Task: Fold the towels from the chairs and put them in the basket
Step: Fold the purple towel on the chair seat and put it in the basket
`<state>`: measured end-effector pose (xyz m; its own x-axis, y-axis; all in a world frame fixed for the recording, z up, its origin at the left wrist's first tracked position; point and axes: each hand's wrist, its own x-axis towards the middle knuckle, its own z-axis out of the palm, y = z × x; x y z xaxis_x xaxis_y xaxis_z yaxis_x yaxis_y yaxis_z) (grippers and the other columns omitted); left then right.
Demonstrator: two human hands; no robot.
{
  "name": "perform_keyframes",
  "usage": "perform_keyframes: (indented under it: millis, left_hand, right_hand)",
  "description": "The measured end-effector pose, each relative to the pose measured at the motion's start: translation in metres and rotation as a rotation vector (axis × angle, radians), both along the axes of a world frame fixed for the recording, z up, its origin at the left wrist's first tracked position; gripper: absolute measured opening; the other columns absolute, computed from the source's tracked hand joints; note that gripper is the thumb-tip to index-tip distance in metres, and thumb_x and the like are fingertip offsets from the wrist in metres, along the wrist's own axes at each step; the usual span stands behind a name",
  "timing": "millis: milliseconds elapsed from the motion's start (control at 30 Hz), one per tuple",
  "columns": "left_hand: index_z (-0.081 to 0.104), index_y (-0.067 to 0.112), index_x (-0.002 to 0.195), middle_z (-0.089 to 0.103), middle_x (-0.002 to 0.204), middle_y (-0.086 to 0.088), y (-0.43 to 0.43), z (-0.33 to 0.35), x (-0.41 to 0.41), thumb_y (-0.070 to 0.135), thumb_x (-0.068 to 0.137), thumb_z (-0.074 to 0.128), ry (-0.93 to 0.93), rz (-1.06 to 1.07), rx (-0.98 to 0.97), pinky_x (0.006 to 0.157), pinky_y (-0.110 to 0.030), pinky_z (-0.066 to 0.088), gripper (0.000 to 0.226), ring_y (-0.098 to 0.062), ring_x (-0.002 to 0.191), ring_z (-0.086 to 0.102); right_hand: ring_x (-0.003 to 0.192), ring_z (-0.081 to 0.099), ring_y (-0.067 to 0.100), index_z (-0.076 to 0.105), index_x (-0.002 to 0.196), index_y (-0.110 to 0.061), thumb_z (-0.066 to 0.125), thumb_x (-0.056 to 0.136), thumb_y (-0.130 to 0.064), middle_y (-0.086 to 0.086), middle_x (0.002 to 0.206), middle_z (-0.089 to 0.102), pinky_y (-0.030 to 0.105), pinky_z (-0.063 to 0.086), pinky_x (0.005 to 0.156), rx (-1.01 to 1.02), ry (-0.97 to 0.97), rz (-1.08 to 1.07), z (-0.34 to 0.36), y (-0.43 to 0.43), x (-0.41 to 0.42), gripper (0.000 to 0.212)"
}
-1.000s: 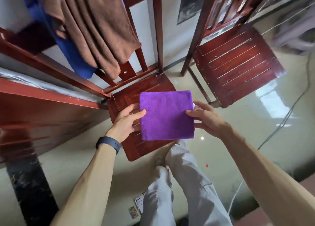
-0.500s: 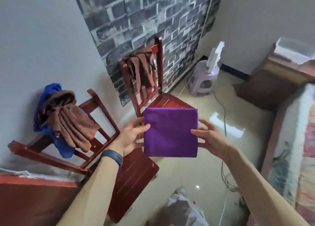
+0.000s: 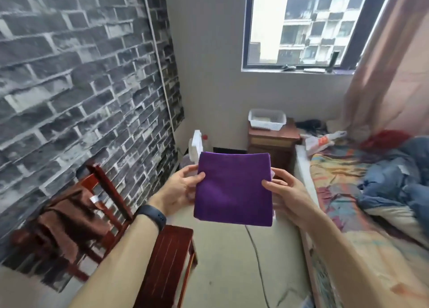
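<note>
A purple towel (image 3: 233,189), folded into a flat square, hangs in the air in front of me. My left hand (image 3: 178,189) pinches its left edge and my right hand (image 3: 282,191) grips its right edge. A white plastic basket (image 3: 267,118) stands on a small wooden cabinet (image 3: 272,142) at the far wall, beyond the towel. A brown towel (image 3: 69,217) is draped over the back of a red wooden chair (image 3: 171,256) at the lower left.
A bed (image 3: 362,205) with a patterned sheet and a blue blanket runs along the right side. A cable (image 3: 257,261) trails across the pale floor. A small stool with white items (image 3: 196,145) stands by the brick-pattern wall, partly behind the towel.
My view has swung up and to the right, from the chairs toward the far wall, the basket and the bed. Both hands keep the folded purple towel between them.
</note>
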<state>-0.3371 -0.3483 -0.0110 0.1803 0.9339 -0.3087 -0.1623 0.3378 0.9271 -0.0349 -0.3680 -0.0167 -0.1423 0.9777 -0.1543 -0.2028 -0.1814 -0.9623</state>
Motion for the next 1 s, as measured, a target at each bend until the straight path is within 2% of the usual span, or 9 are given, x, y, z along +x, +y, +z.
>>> perform_keyframes:
  millis: [133,333,433,600,733,867,1000]
  left_hand:
    - [0.064,0.028,0.118,0.073,0.097,0.000,0.086,0.035,0.055,0.027,0.088,0.072,0.023,-0.052,0.058,0.068,-0.034,0.053,0.032,-0.017,0.076,0.067]
    - [0.065,0.025,0.118,0.076,0.095,0.000,0.208,0.052,0.107,0.028,0.087,0.075,0.031,-0.073,0.100,0.058,-0.034,0.056,0.033,-0.016,0.074,0.072]
    - [0.065,0.023,0.121,0.076,0.094,0.002,0.274,0.042,0.122,0.029,0.087,0.075,0.032,-0.094,0.111,0.061,-0.036,0.057,0.036,-0.017,0.074,0.072]
    - [0.065,0.022,0.121,0.075,0.100,-0.006,0.398,0.014,0.132,0.027,0.082,0.078,-0.018,-0.105,0.079,0.063,-0.037,0.056,0.041,-0.021,0.078,0.072]
    - [0.066,0.022,0.119,0.075,0.096,-0.006,0.495,-0.004,0.137,0.022,0.087,0.075,-0.001,-0.137,0.030,0.064,-0.037,0.057,0.033,-0.020,0.075,0.071]
    - [0.067,0.023,0.116,0.075,0.101,-0.009,0.581,-0.020,0.149,0.022,0.088,0.075,0.036,-0.169,-0.031,0.071,-0.041,0.059,0.029,-0.022,0.083,0.071]
    - [0.065,0.021,0.118,0.075,0.102,-0.006,0.663,-0.048,0.172,0.022,0.089,0.073,0.071,-0.190,-0.097,0.071,-0.040,0.058,0.030,-0.021,0.086,0.071]
  right_hand:
    - [0.105,0.072,0.035,0.069,0.118,-0.026,0.080,0.079,-0.019,0.014,0.116,0.073,0.045,0.061,0.071,0.026,0.039,-0.072,0.025,0.067,0.050,0.041]
    - [0.102,0.074,0.025,0.072,0.112,-0.030,0.081,0.080,-0.021,0.007,0.117,0.074,0.043,0.060,0.071,0.049,0.043,-0.120,0.040,0.179,0.101,0.035]
    - [0.101,0.074,0.026,0.073,0.111,-0.031,0.082,0.080,-0.021,0.009,0.116,0.074,0.044,0.060,0.070,0.045,0.038,-0.141,0.033,0.242,0.116,0.035]
    - [0.101,0.074,0.028,0.071,0.116,-0.029,0.080,0.081,-0.018,0.011,0.115,0.074,0.044,0.059,0.071,0.028,0.016,-0.155,0.012,0.362,0.128,0.038]
    - [0.102,0.073,0.028,0.071,0.116,-0.032,0.082,0.076,-0.019,0.012,0.114,0.074,0.046,0.059,0.073,-0.018,0.020,-0.184,-0.008,0.445,0.130,0.043]
    - [0.099,0.074,0.027,0.073,0.107,-0.034,0.082,0.073,-0.019,0.010,0.112,0.075,0.046,0.059,0.074,-0.092,0.012,-0.220,-0.022,0.520,0.137,0.038]
    - [0.098,0.074,0.028,0.073,0.106,-0.031,0.078,0.082,-0.013,0.008,0.110,0.075,0.046,0.059,0.074,-0.165,0.022,-0.249,-0.045,0.593,0.157,0.030]
